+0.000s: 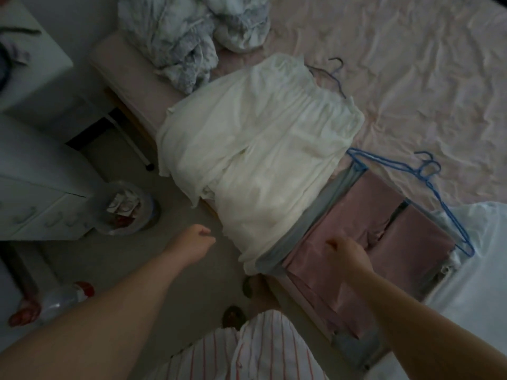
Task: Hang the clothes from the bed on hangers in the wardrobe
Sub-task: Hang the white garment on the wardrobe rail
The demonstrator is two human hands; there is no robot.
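A white garment [263, 149] lies spread across the edge of the bed [411, 64], its lower part hanging over the side. To its right lies a pink garment [384, 223] with a blue wire hanger [450, 209] on it. A second blue hanger [333, 75] pokes out from under the white garment's top. My right hand [348, 253] reaches down onto the pink garment, fingers bent on the cloth. My left hand [197, 241] hangs over the floor left of the white garment, fingers curled and holding nothing.
A crumpled grey-white duvet [189, 37] lies at the bed's far left. A white chest of drawers [35, 187] stands at the left, with a full waste bin [126, 207] beside it. A plastic bottle [65, 297] and red slippers lie on the floor. Another white cloth [472, 270] is at the right.
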